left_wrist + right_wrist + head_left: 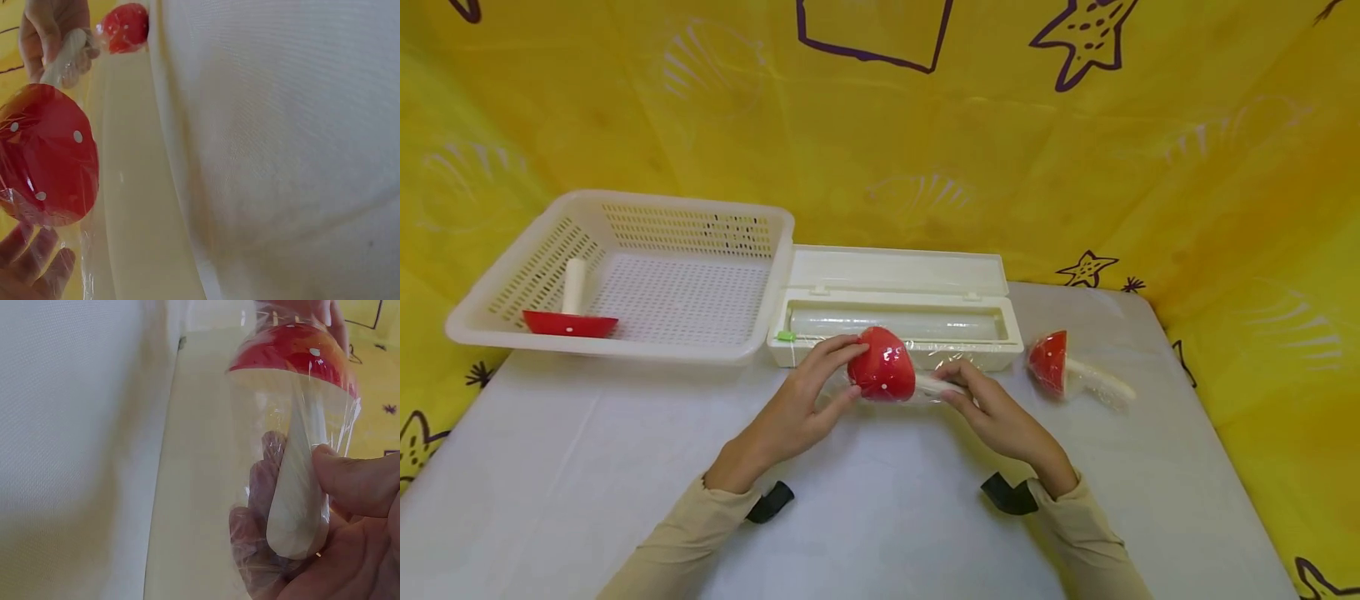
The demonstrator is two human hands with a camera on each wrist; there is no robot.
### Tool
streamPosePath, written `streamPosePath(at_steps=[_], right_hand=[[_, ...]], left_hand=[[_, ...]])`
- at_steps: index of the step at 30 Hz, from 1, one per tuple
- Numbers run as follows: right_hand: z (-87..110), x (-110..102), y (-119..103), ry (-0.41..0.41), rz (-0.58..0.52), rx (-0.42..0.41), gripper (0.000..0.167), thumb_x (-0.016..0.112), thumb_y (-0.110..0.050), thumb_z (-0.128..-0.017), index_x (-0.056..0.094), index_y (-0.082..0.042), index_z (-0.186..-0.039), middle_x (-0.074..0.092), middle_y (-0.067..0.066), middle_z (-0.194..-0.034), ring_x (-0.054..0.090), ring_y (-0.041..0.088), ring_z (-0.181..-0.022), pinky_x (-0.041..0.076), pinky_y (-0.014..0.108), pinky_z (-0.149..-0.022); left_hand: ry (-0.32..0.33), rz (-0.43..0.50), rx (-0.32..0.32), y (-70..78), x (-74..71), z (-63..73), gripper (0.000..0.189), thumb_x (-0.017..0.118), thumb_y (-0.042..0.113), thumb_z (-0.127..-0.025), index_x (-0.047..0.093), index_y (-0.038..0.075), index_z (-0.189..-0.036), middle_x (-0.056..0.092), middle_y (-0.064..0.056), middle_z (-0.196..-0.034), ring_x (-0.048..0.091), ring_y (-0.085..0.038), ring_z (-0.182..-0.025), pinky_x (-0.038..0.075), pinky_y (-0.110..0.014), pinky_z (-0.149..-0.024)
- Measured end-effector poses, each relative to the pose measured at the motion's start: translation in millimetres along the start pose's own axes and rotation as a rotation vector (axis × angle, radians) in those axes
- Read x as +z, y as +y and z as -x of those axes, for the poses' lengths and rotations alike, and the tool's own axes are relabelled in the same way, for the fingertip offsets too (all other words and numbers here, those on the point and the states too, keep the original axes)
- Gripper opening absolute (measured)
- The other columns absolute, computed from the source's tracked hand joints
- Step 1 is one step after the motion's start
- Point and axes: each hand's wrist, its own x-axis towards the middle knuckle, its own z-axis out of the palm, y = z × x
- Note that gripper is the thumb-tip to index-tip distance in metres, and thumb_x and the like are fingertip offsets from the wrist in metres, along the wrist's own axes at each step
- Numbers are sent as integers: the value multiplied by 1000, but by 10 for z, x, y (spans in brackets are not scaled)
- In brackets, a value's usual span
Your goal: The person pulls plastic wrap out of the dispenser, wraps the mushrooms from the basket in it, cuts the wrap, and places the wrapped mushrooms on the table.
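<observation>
A toy mushroom [882, 367] with a red, white-dotted cap and pale stem is held sideways above the table, loosely wrapped in clear plastic film. My left hand [805, 407] holds the cap end between thumb and fingers. Seen from the left wrist, those fingertips lie against the film just beyond the red cap [50, 156]. My right hand [992, 412] grips the stem near its end. The right wrist view shows the thumb on one side of the pale stem [297, 494] and curled fingers, covered by film, on the other.
Behind the hands stands a cream film dispenser box [892, 354], lid raised, a film roll [895, 323] inside. A white perforated basket [625, 346] at the left contains another toy mushroom [572, 287]. A wrapped mushroom [1048, 364] lies on the table [880, 533] at right.
</observation>
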Motion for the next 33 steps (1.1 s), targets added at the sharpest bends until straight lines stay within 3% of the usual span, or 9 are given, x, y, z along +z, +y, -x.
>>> streamPosePath(at_steps=[4, 8, 18, 27, 33], right_hand=[[-2, -10, -36, -16, -28, 10, 25, 58, -6, -98, 53, -5, -123, 62, 8, -112, 56, 20, -98, 51, 23, -88], [-9, -16, -77, -33, -35, 9, 26, 58, -4, -98, 53, -6, -123, 61, 7, -114, 55, 19, -99, 50, 24, -89], [-9, -14, -116, -75, -29, 1, 27, 59, -3, -97, 53, -7, -123, 62, 7, -117, 53, 19, -100, 50, 25, -89], [-3, -3, -82, -91, -16, 8, 28, 60, -6, -97, 53, -8, -124, 63, 6, -119, 59, 20, -107, 51, 31, -94], [3, 2, -68, -79, -22, -13, 42, 75, -10, -87, 54, -10, -124, 63, 4, -119, 62, 22, -106, 52, 30, -94]], left_hand=[[-42, -42, -6, -11, 3, -2, 76, 82, 19, -81, 42, 13, -146, 41, -8, -150, 42, -24, -139, 52, -45, -101], [-17, -99, 34, -32, 30, -6, 85, 88, 17, -75, 40, 15, -146, 41, -11, -148, 43, -27, -137, 53, -45, -99], [48, -138, 84, -63, 137, -23, 90, 90, 5, -69, 40, 13, -143, 39, -17, -149, 45, -34, -136, 53, -46, -98], [12, -163, 62, -52, 153, -37, 86, 88, 8, -72, 42, 16, -144, 41, -16, -149, 46, -33, -136, 54, -46, -97], [16, -169, 76, -61, 156, -34, 85, 89, 8, -71, 43, 15, -143, 42, -16, -148, 45, -32, -136, 54, -46, -98]])
